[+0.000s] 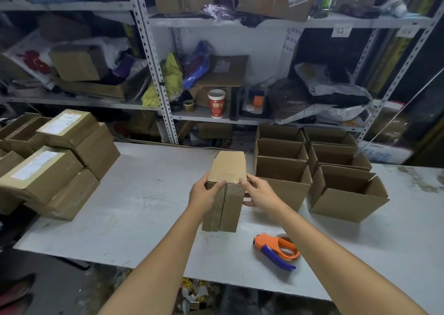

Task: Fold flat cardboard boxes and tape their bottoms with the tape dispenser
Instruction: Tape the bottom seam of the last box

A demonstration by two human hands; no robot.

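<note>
Both hands hold one cardboard box (229, 168) up off the table (144, 206), tilted so its bottom faces the person. The left hand (206, 194) wraps its fingers round the box's upper left edge. The right hand (259, 192) clasps the upper right corner, thumb tucked under the side. Glossy tape seems to run down the bottom seam and lap over the top edge, so this box looks folded and sealed. What likely remains for it is turning it upright and setting it down.

Just right of the right hand, several open boxes (283, 170) stand in two rows with their mouths up, apparently finished. No flat blanks show, so how many are left cannot be told. The tape dispenser (276, 249) lies idle below the right hand, near the table's front edge.

Room is tight to the right, where the nearest open box stands just beside the right hand's knuckles. Left of the left hand the table lies bare as far as a stack of sealed cartons (60, 160). Beyond the hands, the table's far edge meets the shelf (216, 120).
</note>
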